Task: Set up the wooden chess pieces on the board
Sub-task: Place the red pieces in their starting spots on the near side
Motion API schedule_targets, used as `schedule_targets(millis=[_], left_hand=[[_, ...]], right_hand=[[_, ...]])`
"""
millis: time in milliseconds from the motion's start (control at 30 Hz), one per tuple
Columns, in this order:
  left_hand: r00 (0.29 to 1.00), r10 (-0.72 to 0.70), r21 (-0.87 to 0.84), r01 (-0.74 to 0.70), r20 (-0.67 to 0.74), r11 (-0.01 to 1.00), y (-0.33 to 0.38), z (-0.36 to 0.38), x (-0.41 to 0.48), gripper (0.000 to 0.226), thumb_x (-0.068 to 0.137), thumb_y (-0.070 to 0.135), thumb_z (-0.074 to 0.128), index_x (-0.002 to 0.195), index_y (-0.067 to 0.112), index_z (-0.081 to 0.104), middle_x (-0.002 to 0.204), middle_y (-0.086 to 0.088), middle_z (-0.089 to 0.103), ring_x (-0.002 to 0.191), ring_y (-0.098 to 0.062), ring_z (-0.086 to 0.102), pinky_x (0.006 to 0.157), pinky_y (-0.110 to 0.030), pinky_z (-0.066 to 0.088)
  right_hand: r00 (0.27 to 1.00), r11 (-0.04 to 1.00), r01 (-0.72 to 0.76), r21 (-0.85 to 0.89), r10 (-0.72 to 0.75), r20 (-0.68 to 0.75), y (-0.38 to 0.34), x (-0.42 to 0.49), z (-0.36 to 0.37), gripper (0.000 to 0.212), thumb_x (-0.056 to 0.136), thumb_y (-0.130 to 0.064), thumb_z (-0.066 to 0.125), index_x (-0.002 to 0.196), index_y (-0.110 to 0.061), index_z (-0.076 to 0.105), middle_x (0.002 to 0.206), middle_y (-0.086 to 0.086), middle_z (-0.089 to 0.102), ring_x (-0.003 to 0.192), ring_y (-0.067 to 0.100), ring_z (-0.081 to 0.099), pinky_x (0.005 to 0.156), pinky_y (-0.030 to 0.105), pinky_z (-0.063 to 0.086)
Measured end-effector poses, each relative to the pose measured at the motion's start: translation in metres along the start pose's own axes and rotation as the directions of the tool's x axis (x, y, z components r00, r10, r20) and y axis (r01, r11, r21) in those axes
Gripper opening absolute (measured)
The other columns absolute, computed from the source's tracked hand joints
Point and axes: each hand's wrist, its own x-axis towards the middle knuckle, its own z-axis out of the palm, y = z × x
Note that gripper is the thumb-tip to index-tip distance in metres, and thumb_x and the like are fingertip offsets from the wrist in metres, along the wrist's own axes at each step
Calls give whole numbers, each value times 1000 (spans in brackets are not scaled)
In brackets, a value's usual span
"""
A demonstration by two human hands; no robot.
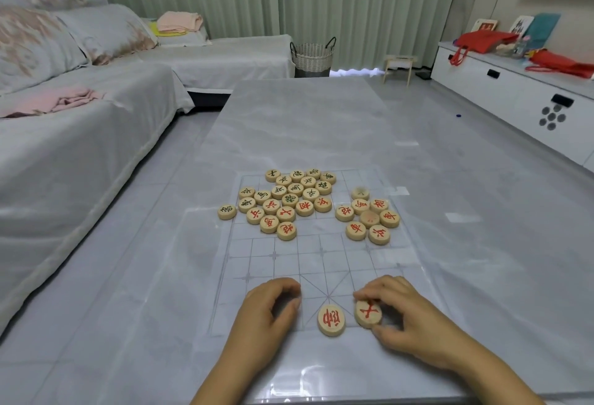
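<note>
A clear plastic chess board point(321, 253) with a faint grid lies on the grey table. Round wooden pieces with red or black characters sit in a large heap point(286, 202) at the board's far side and a smaller heap point(369, 216) to the right. One red-marked piece point(331, 320) lies flat at the middle of the near edge. Just right of it, my right hand point(408, 318) pinches another red-marked piece point(368, 313), tilted against the board. My left hand point(273, 305) rests curled on the board left of the middle piece; anything under its fingers is hidden.
A grey marble-look table point(305, 122) stretches away beyond the board. A covered sofa point(80, 134) runs along the left. A white low cabinet point(514, 89) with red bags stands at the right. A woven basket point(313, 56) and small wooden stool point(398, 67) sit by the curtain.
</note>
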Motion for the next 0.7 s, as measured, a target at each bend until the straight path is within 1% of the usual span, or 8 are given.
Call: schedule_targets(millis=[100, 234, 334, 434, 500, 567, 634, 701], left_hand=[[1000, 10, 30, -10, 7, 1000, 0, 0, -3, 15, 79, 49, 46, 93, 52, 50, 102, 30, 58, 102, 3, 54, 91, -17, 44], [997, -71, -109, 73, 17, 991, 6, -6, 0, 24, 87, 18, 59, 92, 41, 57, 96, 21, 67, 96, 2, 60, 86, -15, 47], [993, -107, -116, 100, -54, 988, 15, -16, 22, 17, 88, 16, 58, 94, 32, 59, 96, 16, 64, 91, -1, 59, 77, -6, 46], [987, -35, 24, 39, -158, 999, 19, -23, 72, 15, 88, 13, 57, 101, 17, 61, 99, 9, 60, 91, -6, 55, 73, -7, 41], [985, -35, 128, 57, -171, 990, 11, -25, 112, 21, 86, 13, 57, 107, 12, 61, 108, -1, 61, 100, -17, 55, 83, -26, 46], [991, -70, 284, 100, -116, 954, -1, -22, 144, 32, 86, 20, 58, 117, 13, 58, 121, -9, 57, 110, -25, 51, 92, -37, 44], [994, -103, 489, 98, -17, 867, -9, -19, 167, 37, 87, 24, 57, 123, 14, 54, 126, -12, 52, 115, -29, 47, 93, -36, 39], [987, -146, 548, 89, 62, 832, -8, -16, 182, 37, 87, 23, 56, 123, 13, 55, 127, -14, 47, 114, -30, 48, 92, -35, 41]], right_hand=[[1000, 1000, 18, -15, -18, -3, 1, -3, 1, 43, 76, -37, 57, 113, -53, 41, 113, -33, 42, 116, -5, 36, 98, 13, 33], [999, 1000, 8, 4, -8, -44, 2, -4, 4, 44, 75, -39, 66, 111, -51, 45, 114, -32, 45, 116, -6, 36, 96, 12, 34], [995, 998, 50, -27, -52, -89, 3, -2, 6, 38, 70, -49, 56, 107, -52, 47, 117, -34, 43, 116, -5, 38, 95, 13, 35], [993, 996, 69, -58, -74, -92, 3, 0, 7, 37, 66, -54, 48, 103, -55, 45, 122, -41, 31, 117, -7, 34, 94, 11, 34], [993, 996, 71, -63, -76, -95, 6, 1, 7, 35, 65, -55, 49, 100, -59, 46, 123, -41, 31, 117, -8, 34, 93, 10, 33], [992, 995, 76, -69, -82, -100, 8, 3, 7, 35, 65, -56, 50, 99, -63, 46, 124, -40, 32, 118, -8, 35, 92, 9, 33], [993, 994, 67, -84, -75, -88, 9, 5, 7, 34, 63, -58, 49, 97, -61, 46, 126, -42, 26, 120, -9, 32, 92, 8, 32], [993, 995, 70, -73, -76, -91, 10, 6, 7, 33, 62, -59, 50, 94, -65, 45, 126, -44, 24, 121, -10, 31, 93, 6, 30]])
